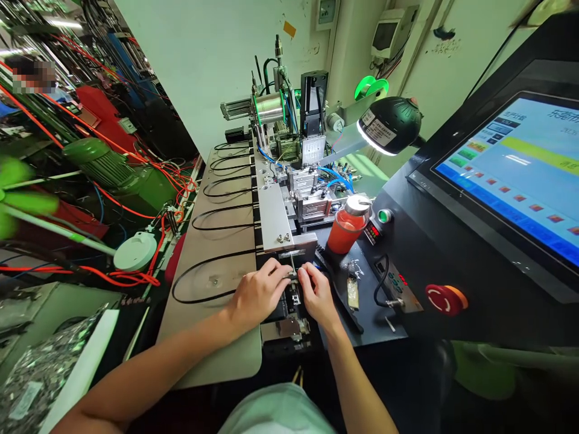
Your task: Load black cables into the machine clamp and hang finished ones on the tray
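Observation:
My left hand (259,293) and my right hand (316,293) meet over a black fixture (294,298) on the machine's track. Both hands pinch a small cable end at the fixture, fingers curled together. What sits between the fingertips is tiny and dark. A black cable loop (199,277) runs from the fixture out to the left over a beige plate (217,241). Several more black loops lie further back on the same plate.
A red bottle with a silver cap (347,226) stands right of the track. A lamp (389,125) shines down. A touch screen (515,175), a green button (384,215) and a red emergency stop (446,298) sit on the black console. Red cables and a white round lid (134,251) lie left.

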### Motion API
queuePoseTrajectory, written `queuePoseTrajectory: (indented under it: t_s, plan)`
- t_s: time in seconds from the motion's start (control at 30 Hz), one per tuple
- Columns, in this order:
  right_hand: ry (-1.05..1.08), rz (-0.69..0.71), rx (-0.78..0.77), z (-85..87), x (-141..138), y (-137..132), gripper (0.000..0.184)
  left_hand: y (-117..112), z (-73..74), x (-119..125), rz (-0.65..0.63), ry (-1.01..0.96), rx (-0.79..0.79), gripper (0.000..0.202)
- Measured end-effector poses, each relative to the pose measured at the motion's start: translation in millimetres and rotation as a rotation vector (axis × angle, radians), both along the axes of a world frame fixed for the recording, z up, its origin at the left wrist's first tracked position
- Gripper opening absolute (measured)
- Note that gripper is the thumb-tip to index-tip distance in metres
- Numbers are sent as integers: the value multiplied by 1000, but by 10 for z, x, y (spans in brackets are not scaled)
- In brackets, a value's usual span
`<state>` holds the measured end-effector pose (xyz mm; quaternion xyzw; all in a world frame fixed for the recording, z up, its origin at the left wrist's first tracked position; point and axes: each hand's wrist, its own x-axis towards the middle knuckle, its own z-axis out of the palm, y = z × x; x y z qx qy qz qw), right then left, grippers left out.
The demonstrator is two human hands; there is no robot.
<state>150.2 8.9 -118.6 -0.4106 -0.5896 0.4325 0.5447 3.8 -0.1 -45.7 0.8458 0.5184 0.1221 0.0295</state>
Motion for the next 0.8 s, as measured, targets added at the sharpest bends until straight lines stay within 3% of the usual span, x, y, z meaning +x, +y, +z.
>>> queuePoseTrajectory:
  t_s: [0.17,0.3,0.4,0.53,0.63,0.8]
  plan:
    - [31,-14,-11,-46,-27,6,33,-24,-15,-50,-198,179,235,31]
    - [33,-59,-21,-96,-8,7,34,10,40,-38,-301,266,253,27]
    - [-15,-144,-2,-69,60,-16,33,28,73,-73,-236,148,148,23]
    - [-214,-196,205,34,130,-109,23,46,106,-146,-109,85,49,16]
    - [-313,-193,333,69,154,-192,24,58,128,-171,-103,115,-9,15]
    - [-415,-428,387,113,260,-287,22,96,96,-180,-115,104,-20,15]
